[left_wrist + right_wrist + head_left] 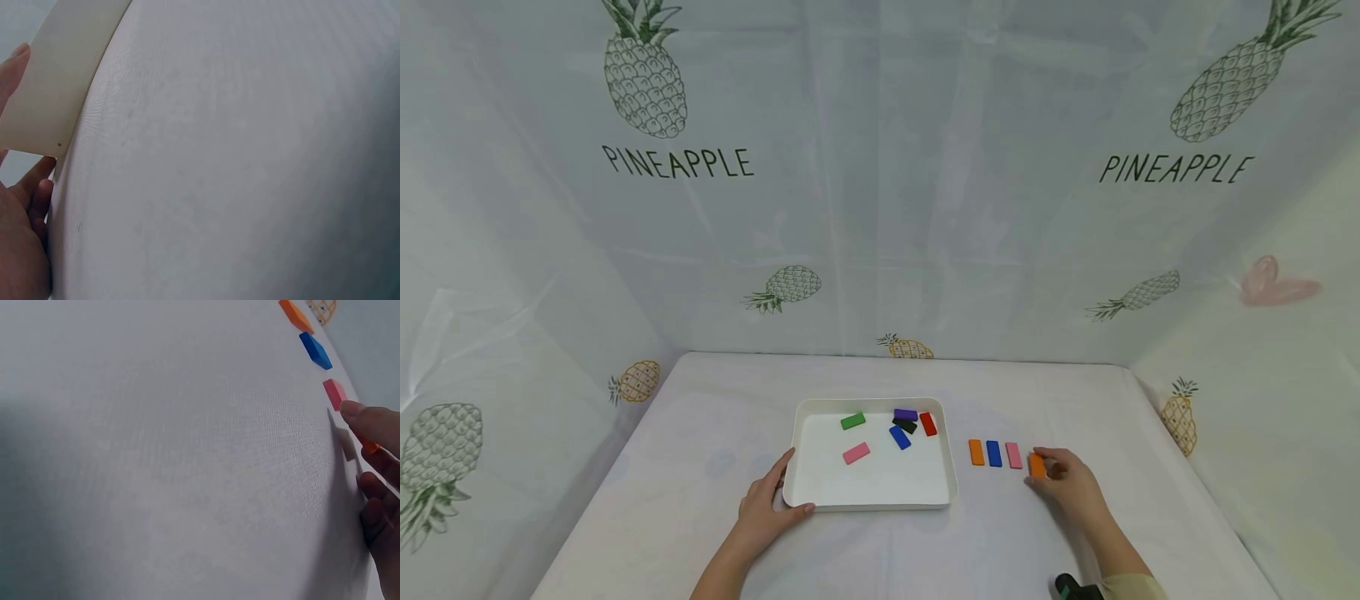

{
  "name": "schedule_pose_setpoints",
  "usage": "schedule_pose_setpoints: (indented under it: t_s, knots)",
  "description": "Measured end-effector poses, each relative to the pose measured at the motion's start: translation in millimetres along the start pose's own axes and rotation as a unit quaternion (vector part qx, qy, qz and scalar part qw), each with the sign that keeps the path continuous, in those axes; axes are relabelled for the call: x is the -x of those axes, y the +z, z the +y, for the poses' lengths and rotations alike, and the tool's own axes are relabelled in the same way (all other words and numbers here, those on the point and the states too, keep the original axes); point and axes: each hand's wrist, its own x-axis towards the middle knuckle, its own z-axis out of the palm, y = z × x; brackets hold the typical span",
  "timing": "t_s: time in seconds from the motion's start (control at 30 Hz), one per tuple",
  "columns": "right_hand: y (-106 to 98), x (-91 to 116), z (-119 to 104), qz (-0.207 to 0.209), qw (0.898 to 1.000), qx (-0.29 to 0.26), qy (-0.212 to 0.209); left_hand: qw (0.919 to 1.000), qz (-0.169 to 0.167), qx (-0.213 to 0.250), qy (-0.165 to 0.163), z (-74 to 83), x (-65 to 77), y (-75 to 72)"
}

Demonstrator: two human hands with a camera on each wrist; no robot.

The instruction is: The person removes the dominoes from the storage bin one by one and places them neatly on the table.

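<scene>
My right hand (1071, 485) pinches an orange block (1037, 465) between thumb and fingers, at the right end of a short row. In the right wrist view, that block is mostly covered by the fingers, and a shadow lies beneath it. To its left lie a pink block (1013, 456), a blue block (993, 453) and another orange block (976, 452), spaced apart. My left hand (762, 518) holds the near left corner of a white tray (880, 492), thumb on the front wall and fingers along the left side.
Inside the tray are a green block (853, 421), a pink block (856, 453), a blue block (899, 437), a black block (907, 426), a purple block (906, 414) and a red block (928, 424). A white cloth (700, 417) covers the table; printed curtains surround it.
</scene>
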Motion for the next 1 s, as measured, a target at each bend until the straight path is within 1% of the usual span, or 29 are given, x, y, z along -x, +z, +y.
schedule_pose_setpoints:
  t_s: [0.23, 0.57, 0.7, 0.8, 1.0]
  knots:
    - [3.3, -4.7, 1.9, 0.014, 1.000, 0.003, -0.002, 1.0000, -0.002, 0.008, -0.001, 0.6, -1.2, 0.7]
    - [9.4, -7.0, 7.5, 0.035, 0.999, 0.007, -0.020, 1.0000, -0.003, 0.001, 0.001, 2.1, -1.2, -0.5]
    - [9.5, -6.9, 8.0, 0.036, 0.999, 0.005, -0.030, 1.0000, -0.002, 0.003, 0.001, 2.7, -1.3, -0.7]
    - [9.1, -5.3, 7.1, 0.037, 0.999, -0.004, -0.025, 1.0000, -0.003, 0.002, -0.003, 2.0, -1.2, -0.2]
    - [10.6, -1.8, 6.8, 0.056, 0.998, -0.017, -0.003, 1.0000, -0.005, -0.001, -0.007, 0.8, 0.2, 0.1]
